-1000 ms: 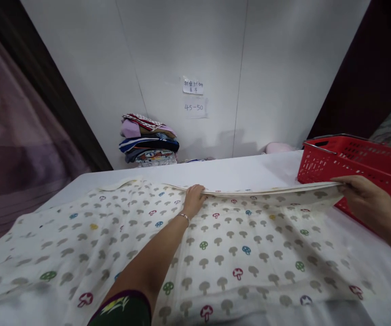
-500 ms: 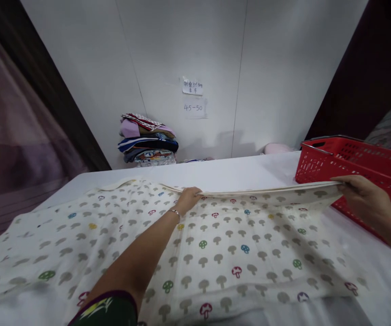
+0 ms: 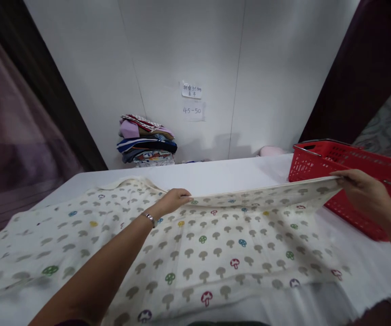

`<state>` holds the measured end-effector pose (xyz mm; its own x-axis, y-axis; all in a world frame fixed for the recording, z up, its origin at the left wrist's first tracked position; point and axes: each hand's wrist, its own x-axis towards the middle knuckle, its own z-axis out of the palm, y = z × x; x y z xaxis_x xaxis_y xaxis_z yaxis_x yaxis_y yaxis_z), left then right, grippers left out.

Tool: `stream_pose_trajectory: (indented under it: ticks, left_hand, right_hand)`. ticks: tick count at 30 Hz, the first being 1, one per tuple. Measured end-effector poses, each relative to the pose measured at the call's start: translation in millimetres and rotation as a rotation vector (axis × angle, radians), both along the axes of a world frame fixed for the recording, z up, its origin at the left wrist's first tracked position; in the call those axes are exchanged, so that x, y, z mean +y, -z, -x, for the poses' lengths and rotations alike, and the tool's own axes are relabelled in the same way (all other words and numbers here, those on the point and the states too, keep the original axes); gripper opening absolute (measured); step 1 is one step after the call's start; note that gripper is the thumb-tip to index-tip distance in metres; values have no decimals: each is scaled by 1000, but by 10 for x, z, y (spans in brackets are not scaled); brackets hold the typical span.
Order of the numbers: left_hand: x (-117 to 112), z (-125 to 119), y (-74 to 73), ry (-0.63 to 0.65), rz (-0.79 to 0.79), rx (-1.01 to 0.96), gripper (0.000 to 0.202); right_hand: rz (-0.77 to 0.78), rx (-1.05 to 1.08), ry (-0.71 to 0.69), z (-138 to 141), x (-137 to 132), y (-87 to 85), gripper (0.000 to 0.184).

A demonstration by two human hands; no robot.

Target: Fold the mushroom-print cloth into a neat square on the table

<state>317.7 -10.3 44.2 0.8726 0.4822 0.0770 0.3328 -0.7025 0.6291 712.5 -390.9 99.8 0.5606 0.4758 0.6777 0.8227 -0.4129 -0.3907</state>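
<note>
A cream blanket (image 3: 215, 244) printed with small mushrooms lies spread over a white table (image 3: 222, 174). My left hand (image 3: 174, 200) pinches its far edge near the middle, fingers closed on the cloth. My right hand (image 3: 363, 192) grips the same edge at the far right corner and holds it lifted a little above the table, just in front of a red basket (image 3: 358, 167). The edge is stretched taut between both hands. A bracelet sits on my left wrist.
A stack of folded clothes (image 3: 147, 141) rests at the back left against the white wall. Two paper notes (image 3: 191, 99) are taped to the wall. A pink object (image 3: 272, 151) lies at the back of the table. Dark curtains hang on both sides.
Both hands have drawn the blanket's far edge slightly left and toward me. The left hand has shifted left along the edge; the right-hand corner is raised a bit higher.
</note>
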Motion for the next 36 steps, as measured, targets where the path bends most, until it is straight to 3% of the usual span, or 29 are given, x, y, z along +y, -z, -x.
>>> stream_pose_trajectory:
  ticks: [6, 9, 13, 16, 19, 29, 33, 36]
  left_hand:
    - [-361, 317, -436, 47, -170, -129, 32]
    - [-531, 534, -529, 145, -224, -83, 28]
    - [-629, 772, -314, 233, -211, 25, 25]
    - [-607, 890, -70, 192, -221, 63, 25]
    - [-542, 981, 76, 142, -256, 86, 27]
    - [-102, 1168, 152, 68, -394, -1, 22]
    - [84, 1199, 180, 66, -416, 9, 27]
    - [263, 1154, 247, -3, -315, 75, 29]
  right_hand:
    - [-42, -53, 12, 170, -178, -281, 24]
    - [-10, -120, -7, 252, -344, -350, 24]
    - [86, -229, 11, 403, -575, -285, 24]
    - [168, -265, 21, 523, -722, -174, 23]
    - [216, -265, 49, 592, -846, -60, 22]
    - [309, -144, 148, 356, -1068, 380, 24]
    - [364, -132, 237, 316, -993, 453, 25]
    - [330, 43, 158, 238, -776, 484, 21]
